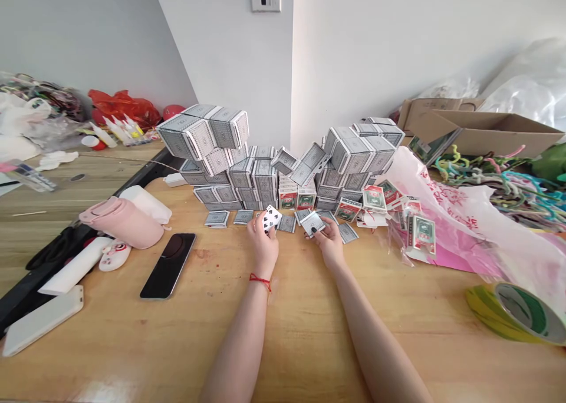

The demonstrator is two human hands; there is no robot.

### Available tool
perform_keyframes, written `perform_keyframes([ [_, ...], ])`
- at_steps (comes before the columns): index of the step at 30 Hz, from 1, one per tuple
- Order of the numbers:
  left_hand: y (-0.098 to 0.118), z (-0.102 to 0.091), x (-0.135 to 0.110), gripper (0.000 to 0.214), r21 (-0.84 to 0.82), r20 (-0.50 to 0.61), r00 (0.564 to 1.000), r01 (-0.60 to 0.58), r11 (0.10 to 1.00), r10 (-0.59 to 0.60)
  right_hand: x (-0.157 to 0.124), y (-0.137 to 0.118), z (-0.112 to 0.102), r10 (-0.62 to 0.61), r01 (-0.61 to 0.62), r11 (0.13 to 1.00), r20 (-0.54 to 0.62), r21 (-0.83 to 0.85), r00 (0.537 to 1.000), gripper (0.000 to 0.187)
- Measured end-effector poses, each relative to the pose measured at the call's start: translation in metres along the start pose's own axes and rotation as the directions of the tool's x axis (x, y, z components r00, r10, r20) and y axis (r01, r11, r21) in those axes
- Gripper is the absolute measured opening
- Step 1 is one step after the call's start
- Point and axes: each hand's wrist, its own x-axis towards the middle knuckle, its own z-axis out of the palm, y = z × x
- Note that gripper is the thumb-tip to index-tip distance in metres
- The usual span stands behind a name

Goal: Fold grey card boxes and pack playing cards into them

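My left hand [263, 241], with a red string at the wrist, is closed on a playing card [271, 218] whose spade face shows. In my right hand [328, 241] is another playing card [315, 225], pinched at its edge with the patterned back up. Several cards lie face down on the table near both hands, one of them a loose card [287, 223] between them. Behind stand blocks folded from cards, piled into a left stack [216, 167] and a right stack [349, 161]. Red-and-green card boxes [305, 199] sit between the stacks.
More card boxes [421, 237] lie at the right beside pink plastic wrapping [451, 197]. A tape roll [515, 311] rests at the right front. To the left are a phone [168, 266], a pink bottle [117, 221] and a white power bank [44, 320]. A cardboard box [495, 133] stands far right.
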Motion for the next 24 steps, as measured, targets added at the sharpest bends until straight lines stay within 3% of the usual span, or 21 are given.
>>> perform_keyframes([
  [4,0.002,0.004,-0.002,0.049,-0.195,0.053,0.997,0.063,0.979,-0.054,0.0,-0.003,0.0,0.046,-0.045,0.991,-0.006,0.124,0.999,0.045],
  [6,0.001,0.008,-0.005,0.037,-0.27,0.124,0.989,0.117,0.956,-0.086,0.002,-0.004,-0.003,0.053,-0.049,0.984,-0.022,0.169,0.998,0.04],
  [8,0.0,0.01,-0.009,0.02,-0.272,0.211,0.974,0.137,0.952,-0.081,0.003,-0.004,-0.006,0.058,-0.052,0.978,-0.026,0.203,0.998,0.036],
  [11,0.0,0.011,-0.013,0.019,-0.291,0.327,0.945,0.123,0.949,-0.022,0.004,-0.004,-0.008,0.064,-0.057,0.973,-0.022,0.226,0.998,0.033],
  [14,0.002,0.012,-0.014,0.02,-0.33,0.374,0.923,0.047,0.943,0.085,0.004,-0.005,-0.008,0.065,-0.059,0.972,-0.019,0.228,0.998,0.033],
  [19,0.004,0.014,-0.01,0.031,-0.43,0.333,0.888,-0.156,0.889,0.317,0.005,-0.007,-0.007,0.079,-0.072,0.967,-0.021,0.246,0.997,0.034],
  [24,0.004,0.016,-0.01,0.052,-0.403,0.313,0.858,-0.267,0.875,0.407,0.004,-0.008,-0.008,0.091,-0.088,0.958,0.001,0.274,0.996,0.023],
])
